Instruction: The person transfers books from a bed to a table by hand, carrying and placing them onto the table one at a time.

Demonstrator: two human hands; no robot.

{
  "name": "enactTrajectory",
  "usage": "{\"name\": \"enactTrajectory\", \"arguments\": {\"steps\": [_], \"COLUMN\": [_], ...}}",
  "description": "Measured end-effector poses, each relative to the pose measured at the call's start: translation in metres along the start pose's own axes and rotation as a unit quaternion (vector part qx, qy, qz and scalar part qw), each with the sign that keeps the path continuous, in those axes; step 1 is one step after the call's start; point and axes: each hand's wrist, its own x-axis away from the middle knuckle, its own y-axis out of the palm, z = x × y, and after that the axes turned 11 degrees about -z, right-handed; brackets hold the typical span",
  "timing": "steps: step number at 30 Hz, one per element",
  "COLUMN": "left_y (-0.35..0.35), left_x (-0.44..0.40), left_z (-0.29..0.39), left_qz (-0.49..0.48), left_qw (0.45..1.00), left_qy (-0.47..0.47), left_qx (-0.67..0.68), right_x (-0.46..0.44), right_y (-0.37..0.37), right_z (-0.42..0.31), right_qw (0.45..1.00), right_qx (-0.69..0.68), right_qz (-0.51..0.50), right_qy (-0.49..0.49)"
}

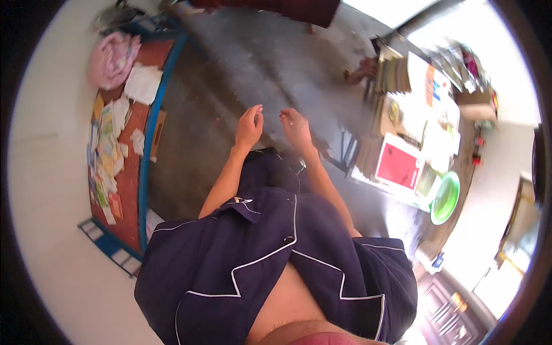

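Observation:
My left hand [249, 129] is raised in front of my body, with its fingers loosely bent, the thumb apart from them and nothing held. Beside it, a short gap away, my right hand [296, 130] has curved, parted fingers; I see nothing in it. Neither hand touches anything. Below both are my dark trousers [259, 169], and farther out lies the grey floor [230, 86]. I wear a dark navy shirt [230, 241] with white piping.
At left, a blue-framed bed [150, 132] with a reddish-brown surface bears scattered papers [108, 149] and a pink cloth bundle [114, 60]. At right, a table holds stacked books [393, 75], a red-covered item [398, 164] and a green basin [445, 198]. A wooden door [445, 310] stands at lower right.

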Motion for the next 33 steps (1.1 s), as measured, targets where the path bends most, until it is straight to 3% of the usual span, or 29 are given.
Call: {"name": "enactTrajectory", "arguments": {"steps": [8,19,23,28,30,33], "left_y": [-0.102,-0.206,-0.231,-0.264,-0.281,-0.307], "left_x": [0.072,0.131,0.145,0.156,0.155,0.15], "left_z": [-0.107,-0.182,-0.203,-0.238,-0.247,-0.256], "left_qz": [0.071,0.22,0.25,0.356,0.392,0.46], "left_qw": [0.98,0.927,0.909,0.858,0.838,0.798], "left_qy": [-0.168,-0.284,-0.322,-0.357,-0.368,-0.378], "left_qx": [0.079,0.11,0.089,0.099,0.095,0.097], "right_x": [-0.039,-0.062,-0.092,-0.14,-0.16,-0.187], "right_y": [0.152,0.301,0.351,0.422,0.449,0.497], "right_z": [-0.033,-0.038,-0.046,-0.065,-0.091,-0.109], "right_qw": [0.984,0.929,0.886,0.826,0.79,0.736], "right_qx": [0.05,0.052,0.1,0.095,0.169,0.183], "right_qz": [-0.167,-0.366,-0.449,-0.551,-0.571,-0.635], "right_qy": [-0.046,-0.029,-0.053,-0.068,-0.147,-0.145]}}
